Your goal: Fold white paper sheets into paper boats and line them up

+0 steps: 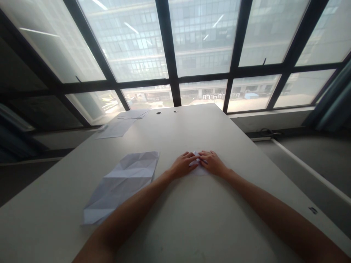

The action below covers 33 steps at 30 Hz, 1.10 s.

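Observation:
Both my hands meet over a small piece of folded white paper [199, 171] on the table, to the right of the middle. My left hand [184, 164] has its fingers closed on the paper's left side. From the other side, my right hand [213, 162] grips the paper with bent fingers, its tips close to those of the left. Much of the paper is hidden under the fingers; a pointed top and a bit of the lower edge show. A larger creased white sheet [128, 179] lies to the left, partly behind my left forearm.
The white table [197, 212] stretches away toward tall dark-framed windows [203, 40]. Several white sheets [116, 128] lie at its far left. Two small holes are near the far edge. A small dark mark [313, 210] sits near the right edge.

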Each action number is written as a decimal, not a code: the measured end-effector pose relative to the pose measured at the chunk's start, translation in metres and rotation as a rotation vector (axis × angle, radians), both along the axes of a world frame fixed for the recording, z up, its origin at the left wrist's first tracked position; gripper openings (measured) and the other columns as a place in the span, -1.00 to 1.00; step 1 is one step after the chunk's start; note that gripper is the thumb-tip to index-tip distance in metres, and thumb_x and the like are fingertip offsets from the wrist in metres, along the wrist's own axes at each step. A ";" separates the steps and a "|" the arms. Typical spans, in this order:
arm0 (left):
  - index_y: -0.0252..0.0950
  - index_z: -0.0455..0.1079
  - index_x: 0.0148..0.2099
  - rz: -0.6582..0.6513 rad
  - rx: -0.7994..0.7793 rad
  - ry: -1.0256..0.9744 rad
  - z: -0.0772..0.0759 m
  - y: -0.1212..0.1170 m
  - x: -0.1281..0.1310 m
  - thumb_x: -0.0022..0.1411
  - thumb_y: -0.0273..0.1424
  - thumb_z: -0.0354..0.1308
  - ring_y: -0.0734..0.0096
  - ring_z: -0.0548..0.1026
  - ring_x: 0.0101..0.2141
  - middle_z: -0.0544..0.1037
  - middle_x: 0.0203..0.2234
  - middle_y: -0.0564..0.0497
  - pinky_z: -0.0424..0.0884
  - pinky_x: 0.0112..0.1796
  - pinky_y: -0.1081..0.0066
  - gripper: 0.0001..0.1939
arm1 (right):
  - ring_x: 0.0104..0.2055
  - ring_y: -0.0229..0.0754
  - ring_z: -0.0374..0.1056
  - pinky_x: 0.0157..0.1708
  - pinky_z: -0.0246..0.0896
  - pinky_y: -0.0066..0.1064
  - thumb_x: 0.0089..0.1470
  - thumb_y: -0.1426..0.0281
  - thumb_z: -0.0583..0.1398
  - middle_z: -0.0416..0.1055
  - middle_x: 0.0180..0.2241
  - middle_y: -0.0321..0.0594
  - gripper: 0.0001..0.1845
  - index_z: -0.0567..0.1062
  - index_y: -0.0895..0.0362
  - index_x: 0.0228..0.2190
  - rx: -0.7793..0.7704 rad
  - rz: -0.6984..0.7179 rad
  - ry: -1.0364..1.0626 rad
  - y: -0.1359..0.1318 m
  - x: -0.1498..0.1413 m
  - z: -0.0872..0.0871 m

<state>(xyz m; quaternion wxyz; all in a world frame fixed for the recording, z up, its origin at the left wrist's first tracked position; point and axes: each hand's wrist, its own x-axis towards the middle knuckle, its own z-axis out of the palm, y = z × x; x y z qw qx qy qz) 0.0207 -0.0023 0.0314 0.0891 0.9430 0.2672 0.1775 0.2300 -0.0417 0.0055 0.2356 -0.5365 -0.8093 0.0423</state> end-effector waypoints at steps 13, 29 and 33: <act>-0.09 0.40 0.15 0.036 0.066 0.068 -0.004 0.000 0.002 0.41 -0.27 -0.05 0.27 0.36 0.09 0.44 0.07 -0.02 0.28 0.14 0.27 -0.65 | 0.24 -0.03 0.19 0.25 -0.15 0.04 0.25 0.36 0.09 0.37 0.14 -0.12 -0.68 0.51 0.01 -0.01 -0.001 -0.066 -0.042 0.000 -0.003 0.000; -0.14 0.01 0.39 0.000 -0.033 0.165 -0.010 0.005 -0.002 0.45 -0.13 -0.18 0.24 0.01 0.33 0.06 0.35 -0.06 -0.13 0.28 0.04 -0.45 | 0.13 -0.01 0.27 0.18 -0.02 -0.11 0.20 0.39 0.14 0.44 0.06 -0.10 -0.70 0.56 0.07 -0.06 0.054 -0.080 -0.050 0.000 -0.002 0.004; -0.10 0.38 0.16 0.038 -0.020 0.173 -0.004 0.007 0.001 0.48 -0.24 -0.24 0.23 0.09 0.30 0.29 0.25 0.03 -0.19 0.27 -0.07 -0.58 | -0.09 -0.08 0.38 0.03 0.14 -0.23 0.15 0.33 0.20 0.54 -0.16 -0.16 -0.81 0.64 0.05 -0.30 0.083 -0.026 -0.013 -0.001 0.000 0.010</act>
